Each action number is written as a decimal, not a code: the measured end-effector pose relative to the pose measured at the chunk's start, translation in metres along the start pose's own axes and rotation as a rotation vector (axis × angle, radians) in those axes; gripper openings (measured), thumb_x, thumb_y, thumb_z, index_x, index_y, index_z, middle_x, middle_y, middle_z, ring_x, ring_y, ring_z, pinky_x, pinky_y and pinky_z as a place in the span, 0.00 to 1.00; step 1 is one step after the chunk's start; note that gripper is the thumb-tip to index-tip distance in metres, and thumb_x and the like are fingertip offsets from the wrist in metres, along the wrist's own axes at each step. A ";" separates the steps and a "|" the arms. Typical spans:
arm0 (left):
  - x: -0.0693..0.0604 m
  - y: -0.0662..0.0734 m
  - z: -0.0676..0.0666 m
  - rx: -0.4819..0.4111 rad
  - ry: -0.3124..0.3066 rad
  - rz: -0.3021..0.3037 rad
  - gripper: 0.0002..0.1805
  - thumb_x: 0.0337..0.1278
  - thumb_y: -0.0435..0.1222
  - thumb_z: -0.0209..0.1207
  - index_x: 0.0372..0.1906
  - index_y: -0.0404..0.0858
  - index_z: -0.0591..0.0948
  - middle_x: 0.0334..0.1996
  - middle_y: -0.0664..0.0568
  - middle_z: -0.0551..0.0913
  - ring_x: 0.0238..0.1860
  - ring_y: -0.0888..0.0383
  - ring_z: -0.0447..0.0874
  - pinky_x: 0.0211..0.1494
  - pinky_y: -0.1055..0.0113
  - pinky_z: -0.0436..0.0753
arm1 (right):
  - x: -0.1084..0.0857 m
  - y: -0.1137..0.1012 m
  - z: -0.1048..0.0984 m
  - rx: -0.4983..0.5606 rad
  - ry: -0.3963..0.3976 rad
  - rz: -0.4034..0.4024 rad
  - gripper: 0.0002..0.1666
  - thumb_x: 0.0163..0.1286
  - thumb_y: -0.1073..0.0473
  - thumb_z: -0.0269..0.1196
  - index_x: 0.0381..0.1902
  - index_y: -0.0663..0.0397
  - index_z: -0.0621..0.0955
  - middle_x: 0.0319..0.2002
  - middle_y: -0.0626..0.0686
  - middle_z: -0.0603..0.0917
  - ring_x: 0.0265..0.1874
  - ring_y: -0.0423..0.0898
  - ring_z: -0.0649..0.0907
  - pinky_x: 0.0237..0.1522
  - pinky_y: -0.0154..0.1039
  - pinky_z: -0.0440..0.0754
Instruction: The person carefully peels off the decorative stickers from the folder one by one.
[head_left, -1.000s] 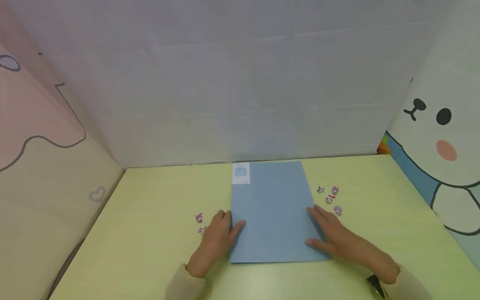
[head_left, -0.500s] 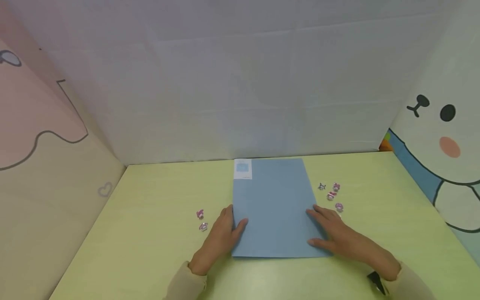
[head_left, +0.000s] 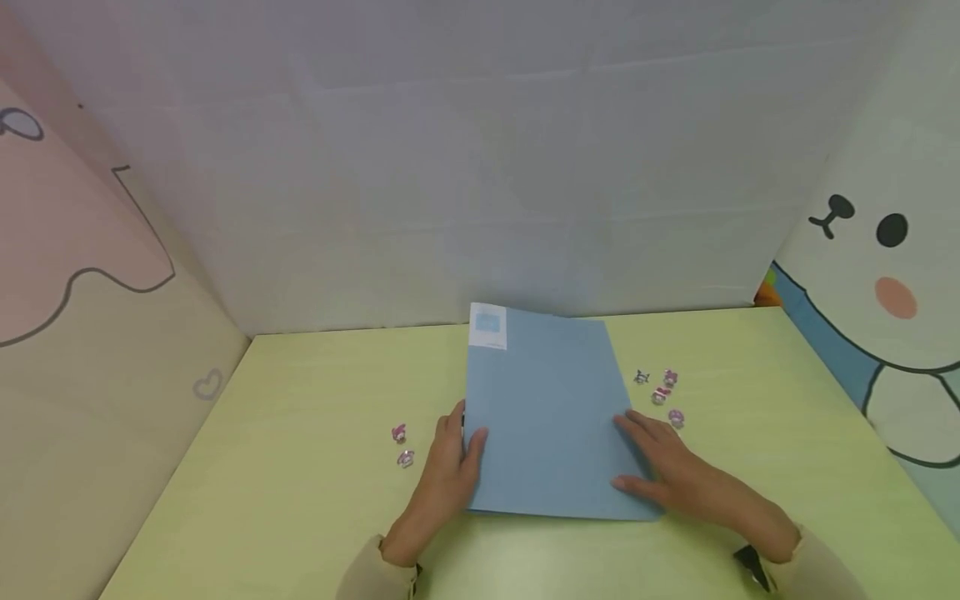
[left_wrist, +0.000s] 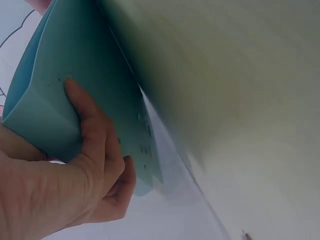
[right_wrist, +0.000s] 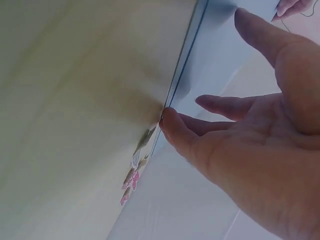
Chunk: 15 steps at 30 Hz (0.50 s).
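Note:
A blue folder (head_left: 555,408) with a white label (head_left: 487,326) in its upper left corner lies in the middle of the table in the head view. My left hand (head_left: 446,475) grips its left edge, thumb on the cover and fingers beneath. That side is raised off the table. In the left wrist view the fingers of the left hand (left_wrist: 95,165) press against the folder's underside (left_wrist: 75,55), which carries small dark print. My right hand (head_left: 675,467) rests at the right edge with fingers spread. In the right wrist view its fingertips touch the folder's edge (right_wrist: 192,55).
Two small pink character pieces (head_left: 399,433) lie left of the folder. Several similar ones (head_left: 660,395) lie to its right, near the right fingertips. A white wall sheet (head_left: 450,167) rises behind the yellow-green table (head_left: 322,392), with printed panels on both sides.
My left hand has taken hold of the folder's left edge and lifted it, so the folder now tilts up on that side. The right hand stays nearly still.

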<state>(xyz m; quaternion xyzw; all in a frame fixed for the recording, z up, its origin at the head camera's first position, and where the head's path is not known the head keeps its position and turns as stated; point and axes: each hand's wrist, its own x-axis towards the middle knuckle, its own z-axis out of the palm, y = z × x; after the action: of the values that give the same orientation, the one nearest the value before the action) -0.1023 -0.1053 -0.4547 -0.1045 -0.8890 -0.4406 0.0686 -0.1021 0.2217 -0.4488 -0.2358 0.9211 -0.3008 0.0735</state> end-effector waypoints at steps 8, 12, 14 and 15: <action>-0.002 0.004 -0.006 -0.167 -0.023 0.030 0.30 0.82 0.38 0.47 0.78 0.26 0.57 0.61 0.33 0.70 0.56 0.43 0.80 0.53 0.53 0.82 | 0.002 0.002 -0.001 0.045 0.011 0.047 0.51 0.74 0.45 0.65 0.78 0.71 0.55 0.76 0.75 0.54 0.74 0.75 0.57 0.68 0.73 0.59; -0.004 0.009 -0.011 -0.287 -0.035 0.044 0.31 0.83 0.39 0.46 0.80 0.33 0.54 0.65 0.33 0.67 0.62 0.35 0.78 0.52 0.54 0.85 | 0.005 0.001 -0.003 0.093 0.021 0.060 0.53 0.75 0.46 0.64 0.78 0.75 0.51 0.77 0.76 0.52 0.74 0.75 0.56 0.68 0.72 0.59; -0.005 0.010 -0.013 -0.316 -0.042 0.054 0.31 0.83 0.40 0.45 0.81 0.34 0.54 0.65 0.34 0.66 0.63 0.35 0.77 0.51 0.56 0.85 | 0.005 -0.001 -0.005 0.116 0.035 0.063 0.55 0.74 0.47 0.65 0.78 0.76 0.50 0.76 0.77 0.54 0.71 0.74 0.64 0.65 0.69 0.66; -0.006 0.009 -0.014 -0.322 -0.043 0.058 0.31 0.83 0.40 0.45 0.81 0.35 0.54 0.65 0.34 0.66 0.63 0.35 0.77 0.50 0.57 0.85 | 0.006 -0.002 -0.007 0.122 0.047 0.067 0.55 0.73 0.47 0.66 0.78 0.75 0.50 0.75 0.77 0.56 0.68 0.72 0.69 0.63 0.66 0.71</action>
<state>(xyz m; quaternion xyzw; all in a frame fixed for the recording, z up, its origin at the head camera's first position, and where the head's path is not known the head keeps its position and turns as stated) -0.0941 -0.1118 -0.4402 -0.1494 -0.8046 -0.5729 0.0447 -0.1080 0.2210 -0.4422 -0.1930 0.9099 -0.3592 0.0760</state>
